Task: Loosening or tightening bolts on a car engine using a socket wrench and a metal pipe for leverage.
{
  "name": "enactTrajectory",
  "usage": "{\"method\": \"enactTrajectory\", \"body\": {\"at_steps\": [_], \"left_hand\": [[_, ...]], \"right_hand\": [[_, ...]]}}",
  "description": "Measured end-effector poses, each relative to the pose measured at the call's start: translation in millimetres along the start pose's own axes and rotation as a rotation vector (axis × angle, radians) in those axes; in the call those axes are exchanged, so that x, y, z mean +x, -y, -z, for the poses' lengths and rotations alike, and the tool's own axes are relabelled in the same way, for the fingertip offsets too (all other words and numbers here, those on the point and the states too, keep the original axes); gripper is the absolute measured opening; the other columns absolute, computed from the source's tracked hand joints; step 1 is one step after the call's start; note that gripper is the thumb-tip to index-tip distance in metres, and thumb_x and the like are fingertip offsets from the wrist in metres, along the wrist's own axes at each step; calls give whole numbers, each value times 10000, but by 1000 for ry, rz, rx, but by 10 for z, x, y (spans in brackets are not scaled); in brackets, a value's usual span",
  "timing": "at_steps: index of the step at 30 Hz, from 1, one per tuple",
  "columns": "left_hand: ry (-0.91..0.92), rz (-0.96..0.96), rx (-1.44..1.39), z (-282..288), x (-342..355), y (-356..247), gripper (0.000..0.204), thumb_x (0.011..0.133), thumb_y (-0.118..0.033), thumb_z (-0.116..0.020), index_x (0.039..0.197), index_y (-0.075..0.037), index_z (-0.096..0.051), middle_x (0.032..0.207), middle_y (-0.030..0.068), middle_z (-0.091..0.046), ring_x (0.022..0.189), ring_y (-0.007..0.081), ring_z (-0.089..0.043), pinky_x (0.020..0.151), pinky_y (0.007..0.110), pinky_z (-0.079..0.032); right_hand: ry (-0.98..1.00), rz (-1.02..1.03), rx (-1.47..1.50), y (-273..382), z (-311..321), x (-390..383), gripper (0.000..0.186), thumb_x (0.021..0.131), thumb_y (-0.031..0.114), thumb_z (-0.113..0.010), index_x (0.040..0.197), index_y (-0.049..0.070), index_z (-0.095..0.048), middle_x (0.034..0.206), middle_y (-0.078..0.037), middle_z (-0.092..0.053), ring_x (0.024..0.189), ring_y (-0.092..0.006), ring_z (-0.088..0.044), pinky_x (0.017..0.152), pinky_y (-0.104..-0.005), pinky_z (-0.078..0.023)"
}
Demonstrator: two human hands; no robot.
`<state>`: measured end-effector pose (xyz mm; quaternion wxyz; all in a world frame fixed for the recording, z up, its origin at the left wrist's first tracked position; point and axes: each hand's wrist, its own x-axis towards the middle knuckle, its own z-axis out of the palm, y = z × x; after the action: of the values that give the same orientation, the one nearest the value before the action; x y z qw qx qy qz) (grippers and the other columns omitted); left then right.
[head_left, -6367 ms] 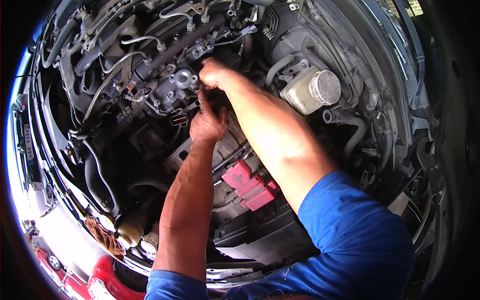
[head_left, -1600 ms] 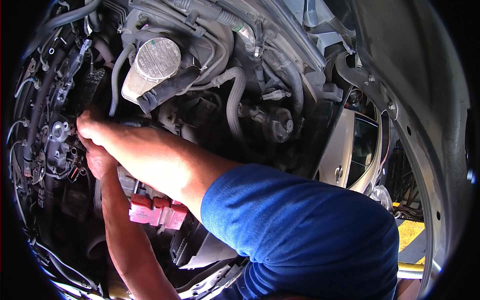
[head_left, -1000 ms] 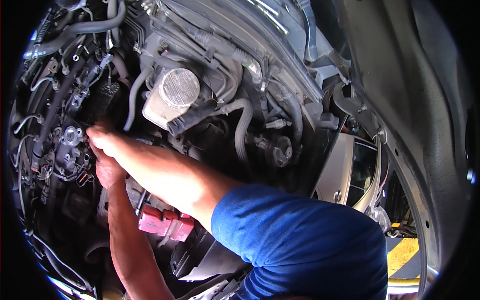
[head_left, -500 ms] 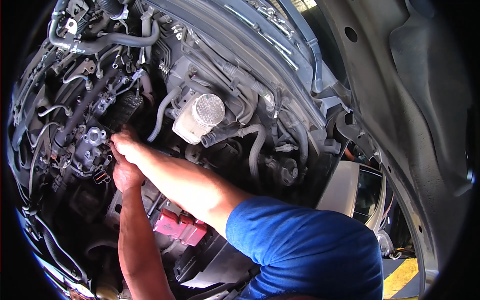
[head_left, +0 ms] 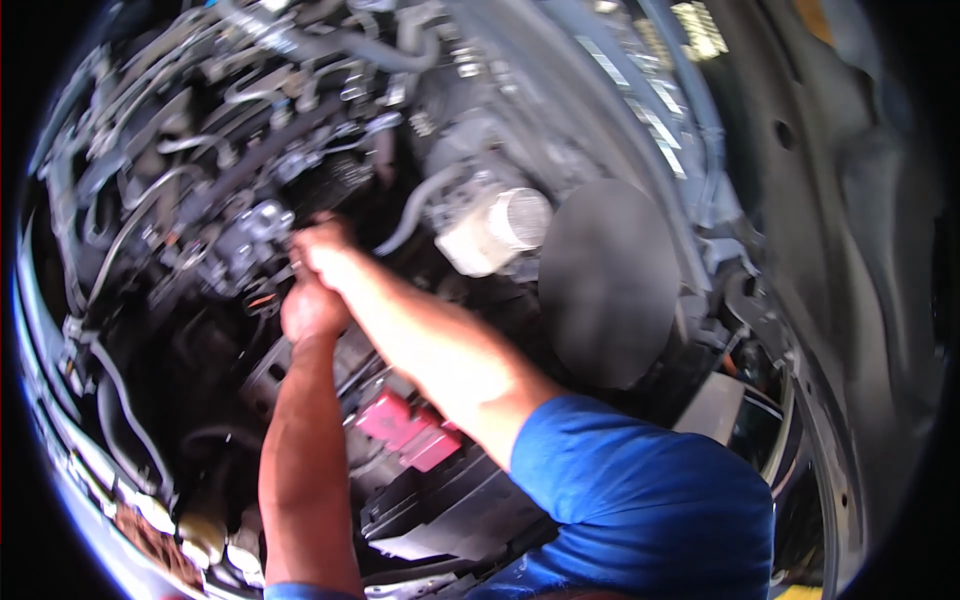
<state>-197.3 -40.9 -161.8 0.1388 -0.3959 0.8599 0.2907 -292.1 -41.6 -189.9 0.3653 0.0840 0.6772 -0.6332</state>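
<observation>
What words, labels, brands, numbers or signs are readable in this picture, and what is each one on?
None can be read.
Round cap on the pale reservoir: too blurred to make out any printing.
Red cover: too blurred to make out any mark.

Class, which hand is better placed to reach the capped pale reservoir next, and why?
Probably the right hand: it looks nearer the reservoir, while the right forearm separates the left hand from it.

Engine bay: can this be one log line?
left hand: at engine, grip unclear | right hand: at engine, grip unclear | nearby: red cover, pale reservoir
</observation>
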Motion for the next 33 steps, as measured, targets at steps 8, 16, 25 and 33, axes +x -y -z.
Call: {"method": "enactTrajectory", "body": {"at_steps": [8,16,25,33], "left_hand": [[-1,24,-140,98,-84,-153,938,866,-449,-549,1529,-24,-40,993,286,-680,896,429,-675,789,515,-530],[20,21,-178,91,-90,-153,868,870,-368,-535,1525,0,-99,1034,270,-681,952,404,-673,838,493,-528],[-2,-45,-194,124,-114,-138,893,850,-377,-534,1517,39,-111,981,274,-688,881,399,-687,786,485,-542],[-58,-94,-228,68,-114,-125,871,840,-349,-539,1519,27,-144,969,274,-688,859,396,-688,773,487,-542]], "right_hand": [[60,143,-429,191,193,-92,309,825,84,-731,1072,-79,-642,874,-137,-715,757,-179,-677,657,-320,-533],[-10,258,-819,259,189,-119,423,810,208,-695,1118,-75,-637,1089,-278,-669,1035,-368,-665,888,-407,-524],[46,227,-443,165,266,-3,349,819,120,-748,1068,-93,-628,922,-168,-699,783,-193,-661,688,-333,-537],[-71,508,-830,-42,456,309,227,856,94,-665,997,-83,-653,851,-163,-697,747,-169,-641,661,-363,-502]]}}
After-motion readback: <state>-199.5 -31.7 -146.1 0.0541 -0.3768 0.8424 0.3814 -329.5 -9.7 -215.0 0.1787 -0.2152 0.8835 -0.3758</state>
